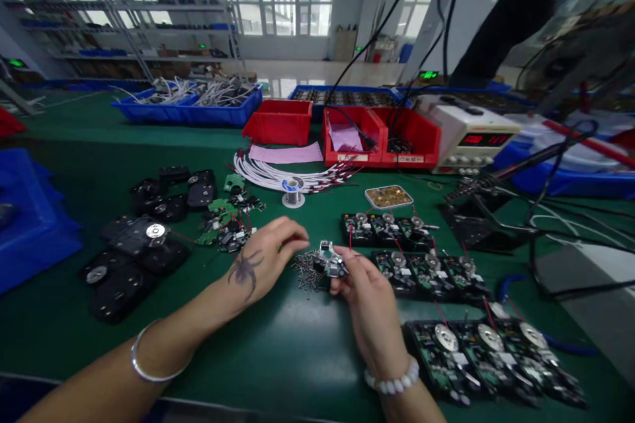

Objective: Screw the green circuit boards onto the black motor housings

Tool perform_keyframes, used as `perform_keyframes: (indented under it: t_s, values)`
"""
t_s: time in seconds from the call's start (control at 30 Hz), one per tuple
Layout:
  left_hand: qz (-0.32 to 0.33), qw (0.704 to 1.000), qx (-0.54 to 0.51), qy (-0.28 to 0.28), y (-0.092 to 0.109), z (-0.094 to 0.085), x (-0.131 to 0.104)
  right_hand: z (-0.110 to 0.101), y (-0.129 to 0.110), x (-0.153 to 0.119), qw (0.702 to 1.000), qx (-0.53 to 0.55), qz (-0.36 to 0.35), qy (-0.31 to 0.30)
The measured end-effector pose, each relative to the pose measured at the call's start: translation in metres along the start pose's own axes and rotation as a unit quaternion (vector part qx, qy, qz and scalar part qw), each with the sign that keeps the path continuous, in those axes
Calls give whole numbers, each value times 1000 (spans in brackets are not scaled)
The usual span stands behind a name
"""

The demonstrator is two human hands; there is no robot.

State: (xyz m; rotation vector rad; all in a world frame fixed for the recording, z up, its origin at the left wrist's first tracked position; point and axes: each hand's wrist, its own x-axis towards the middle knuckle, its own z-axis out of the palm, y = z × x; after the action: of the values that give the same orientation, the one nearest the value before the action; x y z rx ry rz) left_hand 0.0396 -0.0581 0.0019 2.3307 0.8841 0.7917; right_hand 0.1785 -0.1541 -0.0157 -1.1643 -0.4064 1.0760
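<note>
My right hand (364, 284) grips a small mechanical assembly (333, 266) with metal and white parts between thumb and fingers, just above the green table. A pile of small screws (308, 271) lies beside it, partly covered by the assembly. My left hand (278, 244) is at the upper left of the pile, its fingertips pressed together; whatever they pinch, if anything, is too small to make out. Green circuit boards (223, 221) with red wires lie beyond my left wrist. To the right stand rows of black housings (431, 274) fitted with boards and round metal discs.
Black covers (133, 258) lie at the left near a blue bin (32, 218). Behind my hands are a solder spool (293, 193), white cables (268, 178), a small tray (389, 197) and red bins (354, 135). A power supply (466, 135) and dark cables occupy the right.
</note>
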Motion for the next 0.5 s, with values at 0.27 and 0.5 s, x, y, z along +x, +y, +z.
perform_keyframes:
  t_s: [0.27,0.5]
  values:
    - [228,971,-74,15,15,-1,-5,-5,3,2,998,-49,-21,-30]
    - [242,967,-78,-25,12,-1,-3,-4,2,-1,993,-94,-42,-52]
